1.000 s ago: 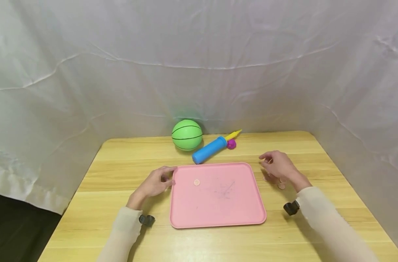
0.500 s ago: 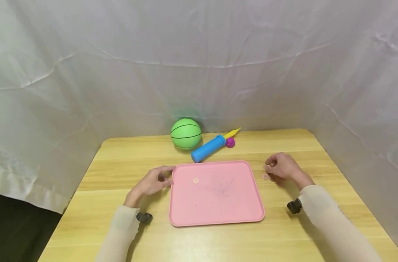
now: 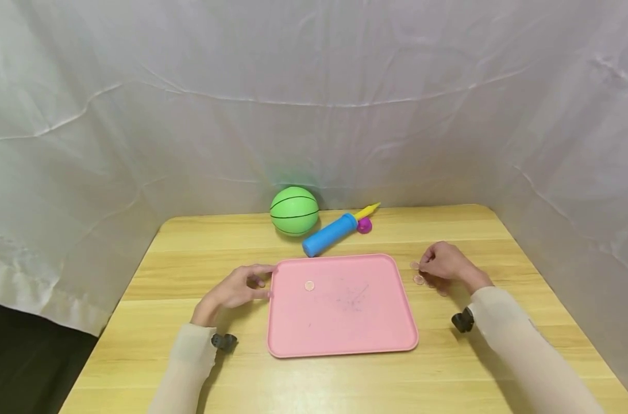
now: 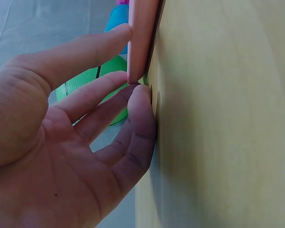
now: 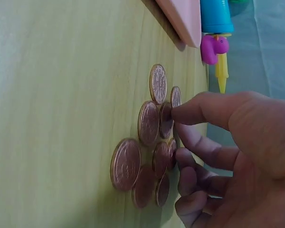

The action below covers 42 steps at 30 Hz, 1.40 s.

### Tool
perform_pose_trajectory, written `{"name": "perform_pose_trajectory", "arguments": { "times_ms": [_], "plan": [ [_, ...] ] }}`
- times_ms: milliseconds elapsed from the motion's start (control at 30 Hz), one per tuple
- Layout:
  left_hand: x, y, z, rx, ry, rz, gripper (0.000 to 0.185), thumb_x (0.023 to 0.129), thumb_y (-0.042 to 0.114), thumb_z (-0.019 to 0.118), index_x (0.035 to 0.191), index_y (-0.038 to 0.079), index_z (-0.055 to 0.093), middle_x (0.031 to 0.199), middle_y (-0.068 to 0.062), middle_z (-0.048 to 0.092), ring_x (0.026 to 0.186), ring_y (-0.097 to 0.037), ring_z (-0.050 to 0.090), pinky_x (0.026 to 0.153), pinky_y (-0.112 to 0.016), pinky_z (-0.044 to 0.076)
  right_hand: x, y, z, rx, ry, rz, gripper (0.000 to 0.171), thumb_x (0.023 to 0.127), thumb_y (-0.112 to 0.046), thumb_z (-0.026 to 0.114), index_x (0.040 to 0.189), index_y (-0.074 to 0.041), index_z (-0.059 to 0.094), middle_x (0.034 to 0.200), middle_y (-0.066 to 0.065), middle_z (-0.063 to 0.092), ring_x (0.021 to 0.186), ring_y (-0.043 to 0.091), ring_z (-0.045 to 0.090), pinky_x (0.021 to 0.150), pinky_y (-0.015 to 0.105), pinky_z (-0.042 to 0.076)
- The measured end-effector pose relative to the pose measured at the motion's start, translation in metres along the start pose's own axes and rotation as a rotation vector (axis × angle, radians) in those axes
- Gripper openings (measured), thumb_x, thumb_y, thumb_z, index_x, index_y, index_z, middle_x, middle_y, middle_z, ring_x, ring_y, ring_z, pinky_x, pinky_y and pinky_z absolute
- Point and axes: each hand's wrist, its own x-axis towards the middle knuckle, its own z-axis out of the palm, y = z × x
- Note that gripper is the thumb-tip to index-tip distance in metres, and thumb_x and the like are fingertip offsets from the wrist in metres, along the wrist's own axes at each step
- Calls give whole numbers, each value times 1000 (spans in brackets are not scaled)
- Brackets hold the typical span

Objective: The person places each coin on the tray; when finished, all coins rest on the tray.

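A pink tray lies mid-table with one copper coin on it. At its left edge is my left hand, fingers loosely bent. In the left wrist view the thumb touches the tray's rim, and fingertips meet its corner. To the tray's right, my right hand is low over a cluster of copper coins lying close together on the table. Its thumb and index finger pinch at the edge of one coin; the other fingers curl beside it, partly hiding several coins.
Behind the tray are a green ball and a blue pump with a yellow nozzle. A small magenta object sits beside the pump. A pale curtain surrounds the wooden table at the back and sides.
My right hand has come down onto the coins from slightly above, its thumb and index finger closing together. My left hand has stayed at the tray's edge.
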Motion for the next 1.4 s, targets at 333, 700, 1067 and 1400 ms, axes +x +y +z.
{"name": "perform_pose_trajectory", "arguments": {
  "times_ms": [333,700,1067,1400],
  "plan": [
    [-1,-2,-1,28,2,30,67,94,12,85,155,2,59,157,-24,62,113,-27,67,96,-32,59,3,-10,-1,-67,35,-42,26,100,-25,78,107,-1,76,101,13,77,93,28,69,89,49,60],
    [-5,3,-2,85,-1,43,66,96,12,83,156,1,57,156,-24,61,112,-27,66,96,-34,61,10,-13,0,-10,-68,-8,22,97,-20,77,103,-1,69,86,9,72,72,20,64,65,34,56],
    [-5,17,0,208,-16,72,62,102,13,77,158,-2,54,157,-25,60,115,-30,66,103,-48,60,9,-20,8,68,-52,-169,10,94,-1,77,95,-5,67,89,7,66,77,18,61,70,27,53],
    [-5,16,2,215,-20,44,62,102,14,76,158,-1,54,158,-27,60,126,-40,67,113,-60,56,-1,-62,27,55,23,-334,6,97,-7,79,101,-10,75,93,4,72,79,16,61,65,24,53]
  ]
}}
